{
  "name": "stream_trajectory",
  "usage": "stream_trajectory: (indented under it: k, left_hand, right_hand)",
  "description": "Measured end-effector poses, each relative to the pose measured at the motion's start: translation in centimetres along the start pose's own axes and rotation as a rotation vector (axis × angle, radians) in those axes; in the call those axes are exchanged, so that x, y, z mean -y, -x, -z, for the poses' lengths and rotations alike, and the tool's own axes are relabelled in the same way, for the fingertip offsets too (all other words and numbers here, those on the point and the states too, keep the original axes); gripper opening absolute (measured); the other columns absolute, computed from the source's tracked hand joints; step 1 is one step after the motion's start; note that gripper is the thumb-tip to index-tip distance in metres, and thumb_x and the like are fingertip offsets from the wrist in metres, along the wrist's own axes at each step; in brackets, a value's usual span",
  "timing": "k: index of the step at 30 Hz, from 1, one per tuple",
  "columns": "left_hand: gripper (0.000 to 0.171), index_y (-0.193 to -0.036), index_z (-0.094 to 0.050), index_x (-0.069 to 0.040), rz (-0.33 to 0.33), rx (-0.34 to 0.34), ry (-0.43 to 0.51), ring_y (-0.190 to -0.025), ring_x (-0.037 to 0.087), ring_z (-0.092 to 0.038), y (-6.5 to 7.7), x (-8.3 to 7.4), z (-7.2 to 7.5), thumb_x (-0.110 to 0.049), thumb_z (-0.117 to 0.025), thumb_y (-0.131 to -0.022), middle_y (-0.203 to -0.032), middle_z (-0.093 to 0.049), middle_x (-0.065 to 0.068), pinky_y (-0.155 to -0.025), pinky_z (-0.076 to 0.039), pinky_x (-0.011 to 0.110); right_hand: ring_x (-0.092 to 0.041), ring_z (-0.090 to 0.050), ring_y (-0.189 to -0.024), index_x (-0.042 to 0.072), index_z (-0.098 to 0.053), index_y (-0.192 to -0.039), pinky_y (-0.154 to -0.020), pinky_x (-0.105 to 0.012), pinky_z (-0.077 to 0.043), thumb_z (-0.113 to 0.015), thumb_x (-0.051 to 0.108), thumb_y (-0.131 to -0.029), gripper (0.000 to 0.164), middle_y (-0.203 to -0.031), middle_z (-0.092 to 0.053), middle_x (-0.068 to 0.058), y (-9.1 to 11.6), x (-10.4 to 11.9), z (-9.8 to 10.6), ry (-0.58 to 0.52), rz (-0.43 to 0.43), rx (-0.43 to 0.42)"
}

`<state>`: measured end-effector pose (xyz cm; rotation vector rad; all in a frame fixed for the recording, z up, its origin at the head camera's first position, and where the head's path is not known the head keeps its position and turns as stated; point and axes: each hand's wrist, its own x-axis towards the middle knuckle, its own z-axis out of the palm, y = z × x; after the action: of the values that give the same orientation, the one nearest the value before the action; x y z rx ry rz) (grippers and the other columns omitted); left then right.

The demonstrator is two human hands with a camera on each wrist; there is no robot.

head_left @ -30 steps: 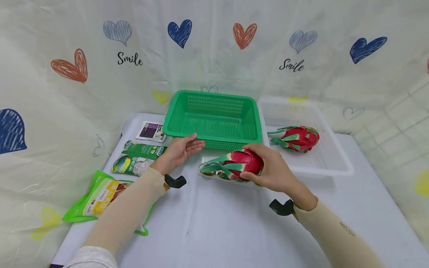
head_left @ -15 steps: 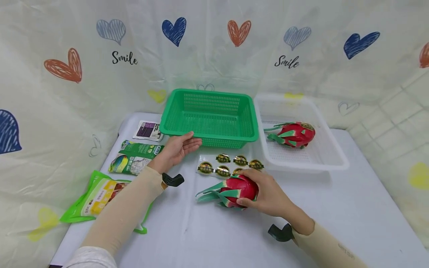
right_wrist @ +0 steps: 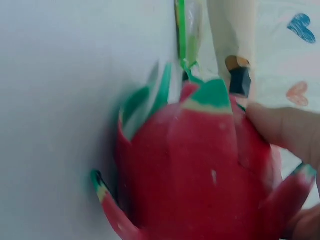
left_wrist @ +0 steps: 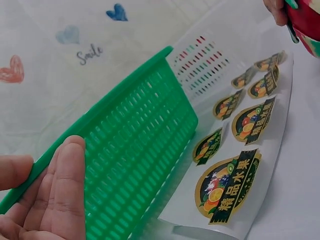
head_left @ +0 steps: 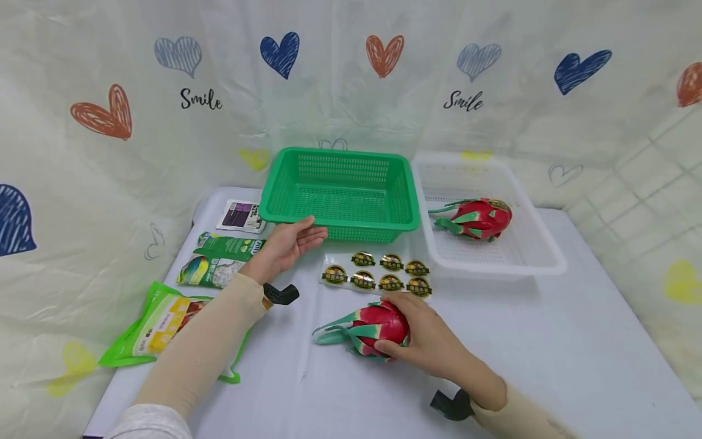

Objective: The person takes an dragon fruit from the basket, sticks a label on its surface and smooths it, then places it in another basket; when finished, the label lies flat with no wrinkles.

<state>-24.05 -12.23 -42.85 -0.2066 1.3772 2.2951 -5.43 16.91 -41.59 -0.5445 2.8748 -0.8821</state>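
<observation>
Evidently the dragon fruit is the thing being handled: it is around the middle of the tabletop, on the near-edge side of the sticker sheet, its green leaf tips pointing toward the tabletop's left edge. Whether its underside touches the tabletop cannot be told. The person's right hand grips the blunt end, thumb on the near side and fingers curled over the far side.

The step in hand seems to be steadying the fruit there. Doing it well would call for letting the tabletop take the weight while the grip checks any roll, since so round a body probably turns easily. Holding the broad red skin looks safer than holding the thin leaf tips, which might bend or snap. Keeping the fruit apart from the sheet should spare the stickers a crease.

The left hand is at the near left part of the green basket, fingers straight and pressed together outside the wall, thumb by the rim; whether it pinches the rim is unclear. Near the tabletop's far right corner, a second dragon fruit lies inside the white basket.
</observation>
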Motion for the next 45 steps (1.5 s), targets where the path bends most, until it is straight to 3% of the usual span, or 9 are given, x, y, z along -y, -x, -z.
stream_trajectory:
  k: [7,20,28,35,38,40,45]
  left_hand:
    - [0.019,-0.11,-0.069,-0.007,0.007,-0.013,0.01,-0.085,0.015,-0.08,-0.1,-0.1,0.2,-0.023,-0.058,-0.108,-0.092,-0.081,0.006,-0.08,-0.063,0.023]
    - [0.02,-0.113,-0.066,-0.006,0.0,0.002,-0.011,-0.088,0.014,-0.079,-0.1,0.0,-0.2,-0.022,-0.055,-0.109,-0.096,-0.081,0.007,-0.082,-0.063,0.023]
    - [0.02,-0.11,-0.068,-0.007,-0.018,-0.011,-0.01,-0.088,0.015,-0.079,0.1,0.2,-0.3,-0.023,-0.056,-0.109,-0.105,-0.08,0.011,-0.084,-0.063,0.025]
    - [0.041,-0.128,-0.063,0.005,-0.062,-0.065,-0.118,-0.088,0.014,-0.078,-0.2,1.0,-0.7,-0.03,-0.054,-0.11,-0.095,-0.079,0.004,-0.085,-0.063,0.027]
    - [0.047,-0.132,-0.063,0.008,-0.102,-0.098,-0.234,-0.092,0.015,-0.078,-0.3,1.6,-1.0,-0.033,-0.058,-0.108,-0.101,-0.079,0.008,-0.088,-0.063,0.029]
    - [0.046,-0.131,-0.065,0.006,-0.136,-0.097,-0.373,-0.098,0.019,-0.078,-0.3,2.1,-1.3,-0.032,-0.062,-0.106,-0.108,-0.079,0.013,-0.092,-0.062,0.032]
    - [0.036,-0.127,-0.073,-0.006,-0.269,-0.014,-0.952,-0.112,0.027,-0.074,-0.6,3.1,-1.8,-0.03,-0.071,-0.101,-0.121,-0.077,0.013,-0.098,-0.06,0.042]
  right_hand:
    - [-0.026,-0.061,-0.123,0.012,-0.058,-0.142,-0.085,-0.042,-0.064,-0.09,0.042,-0.08,0.076,-0.139,-0.062,-0.004,-0.5,0.8,-0.9,-0.002,-0.066,-0.073]
    - [-0.028,-0.062,-0.123,0.015,-0.056,-0.147,-0.089,-0.048,-0.062,-0.09,0.048,-0.078,0.084,-0.141,-0.063,-0.004,-1.1,0.6,-0.7,0.038,-0.054,-0.096]
    - [-0.031,-0.057,-0.133,0.018,-0.052,-0.15,-0.094,-0.051,-0.062,-0.09,0.045,-0.079,0.085,-0.146,-0.059,-0.005,-1.1,-0.5,-0.1,-0.07,-0.043,-0.06]
    - [-0.034,-0.054,-0.136,0.019,-0.053,-0.15,-0.091,-0.05,-0.063,-0.087,0.042,-0.083,0.078,-0.149,-0.058,-0.007,-1.2,-1.3,0.8,-0.149,-0.057,-0.05]
    - [-0.034,-0.057,-0.132,0.017,-0.054,-0.149,-0.097,-0.053,-0.06,-0.078,0.039,-0.093,0.066,-0.147,-0.059,-0.009,-1.4,-1.8,1.5,-0.189,-0.032,-0.058]
    - [-0.035,-0.058,-0.131,0.015,-0.054,-0.149,-0.098,-0.057,-0.058,-0.067,0.036,-0.101,0.054,-0.147,-0.059,-0.011,-1.7,-2.2,2.2,-0.226,-0.011,-0.073]
    - [-0.036,-0.057,-0.133,0.009,-0.055,-0.148,-0.104,-0.063,-0.052,-0.047,0.033,-0.111,0.044,-0.148,-0.059,-0.015,-3.8,-3.1,4.3,-0.276,0.0,-0.117]
